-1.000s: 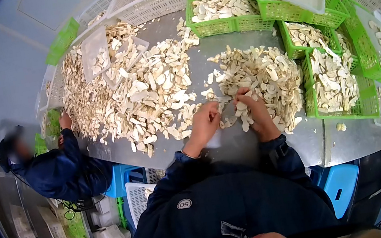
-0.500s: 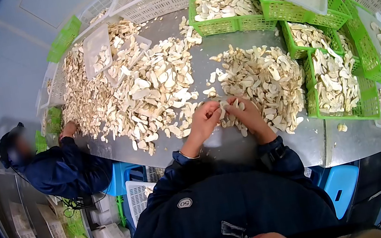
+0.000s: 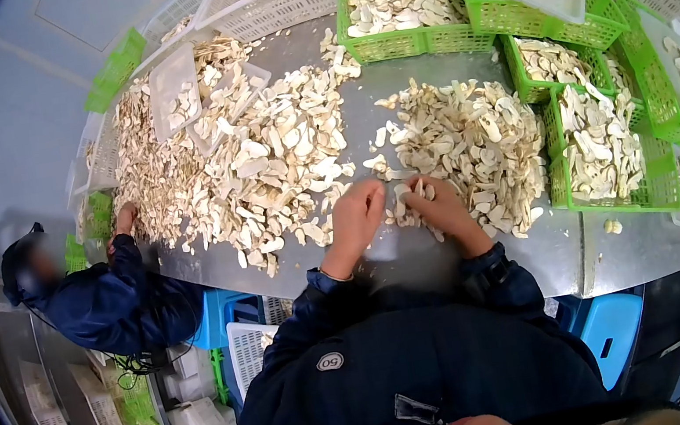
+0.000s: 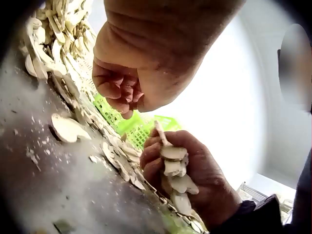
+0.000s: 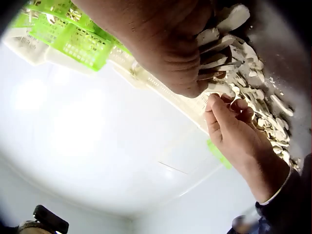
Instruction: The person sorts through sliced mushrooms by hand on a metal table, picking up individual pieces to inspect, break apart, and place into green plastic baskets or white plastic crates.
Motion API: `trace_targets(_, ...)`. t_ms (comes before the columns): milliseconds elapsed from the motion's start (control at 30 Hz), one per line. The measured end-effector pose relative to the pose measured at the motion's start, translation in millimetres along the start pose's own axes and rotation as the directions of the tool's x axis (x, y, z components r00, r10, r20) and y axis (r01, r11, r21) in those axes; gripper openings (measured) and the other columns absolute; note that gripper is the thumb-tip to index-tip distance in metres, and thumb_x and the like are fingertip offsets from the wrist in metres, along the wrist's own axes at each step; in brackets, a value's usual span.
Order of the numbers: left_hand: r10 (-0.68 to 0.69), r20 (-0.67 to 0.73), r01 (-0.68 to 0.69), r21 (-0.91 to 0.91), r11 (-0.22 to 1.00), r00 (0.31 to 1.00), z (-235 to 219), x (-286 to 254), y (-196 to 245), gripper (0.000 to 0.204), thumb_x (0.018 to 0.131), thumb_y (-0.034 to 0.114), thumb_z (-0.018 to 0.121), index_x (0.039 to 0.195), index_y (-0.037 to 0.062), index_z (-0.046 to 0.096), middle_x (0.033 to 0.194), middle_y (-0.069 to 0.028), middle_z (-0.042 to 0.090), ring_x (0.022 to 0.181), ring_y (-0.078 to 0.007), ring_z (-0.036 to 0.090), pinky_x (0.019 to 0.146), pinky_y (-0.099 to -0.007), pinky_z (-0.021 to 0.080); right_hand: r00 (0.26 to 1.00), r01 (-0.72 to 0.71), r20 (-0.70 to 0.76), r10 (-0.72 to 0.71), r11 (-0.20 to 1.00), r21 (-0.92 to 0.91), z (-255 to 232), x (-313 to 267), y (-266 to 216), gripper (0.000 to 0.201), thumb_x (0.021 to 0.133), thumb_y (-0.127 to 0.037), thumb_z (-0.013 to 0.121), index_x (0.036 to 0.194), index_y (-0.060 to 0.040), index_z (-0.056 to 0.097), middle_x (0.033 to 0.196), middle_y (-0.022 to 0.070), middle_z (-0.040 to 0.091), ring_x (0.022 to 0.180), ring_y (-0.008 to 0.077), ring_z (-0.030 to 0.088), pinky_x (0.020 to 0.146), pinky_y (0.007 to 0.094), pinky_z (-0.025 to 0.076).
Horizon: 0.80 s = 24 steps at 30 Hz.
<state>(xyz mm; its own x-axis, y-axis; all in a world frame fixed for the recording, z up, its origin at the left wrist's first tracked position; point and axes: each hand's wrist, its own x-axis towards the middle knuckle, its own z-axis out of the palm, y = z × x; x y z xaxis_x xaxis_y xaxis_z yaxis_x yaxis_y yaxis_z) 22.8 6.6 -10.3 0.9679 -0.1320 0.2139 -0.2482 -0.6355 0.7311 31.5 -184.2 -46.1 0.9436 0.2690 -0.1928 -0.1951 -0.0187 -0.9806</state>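
Note:
My right hand [image 3: 446, 209] holds a small stack of pale mushroom slices [image 4: 176, 170] along its curled fingers, seen best in the left wrist view. My left hand [image 3: 357, 220] hovers just left of it, fingers curled inward, with no slice showing in its grasp. In the right wrist view, the left fingertips are right by the slices [image 5: 214, 63] in the right hand. A heap of mushroom slices [image 3: 470, 134] lies beyond the right hand. To the left spreads a larger heap [image 3: 274, 161], and a loose slice [image 4: 68, 129] lies on the metal table [image 3: 407, 75].
Green baskets [image 3: 582, 196] of slices line the right side, another green basket [image 3: 407, 43] the back. White crates [image 3: 289, 5] stand behind. Clear trays [image 3: 174, 92] rest on the left heap. Another person [image 3: 115, 306] works at the far left. A blue stool [image 3: 613, 338] stands below the table.
My left hand went from beside a slice near the right hand to meeting the right hand, then drew slightly left. The right hand, still with slices, shifted a little.

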Motion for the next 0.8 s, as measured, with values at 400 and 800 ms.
trace_targets(400, 0.171, 0.167, -0.219, 0.333, 0.917, 0.971, 23.4, 29.1, -4.1, 0.021, 0.08, 0.009, 0.066, 0.101, 0.0092, 0.064, 0.096, -0.0109, 0.062, 0.083, -0.0338, 0.064, 0.069, -0.0431, 0.053, 0.989, 0.085, -0.144, 0.032, 0.677, 0.731, -21.2, 0.0, -13.1, 0.028, 0.098, -0.027, 0.057, 0.117, -0.0072, 0.053, 0.091, 0.0086, 0.065, 0.075, 0.0188, 0.065, 0.065, 0.0277, 0.054)
trace_targets(800, -0.006, 0.153, 0.009, -0.016, 1.0, 0.988, 20.2, 21.2, -11.6, 0.016, 0.088, 0.008, 0.063, 0.103, 0.0041, 0.065, 0.081, -0.0125, 0.065, 0.066, -0.0232, 0.064, 0.063, -0.0325, 0.05, 0.984, 0.15, -0.177, 0.009, 0.489, 0.859, -24.0, 0.2, -14.9, 0.025, 0.092, -0.013, 0.058, 0.116, -0.0074, 0.052, 0.1, 0.0085, 0.061, 0.09, 0.0191, 0.063, 0.075, 0.0292, 0.053)
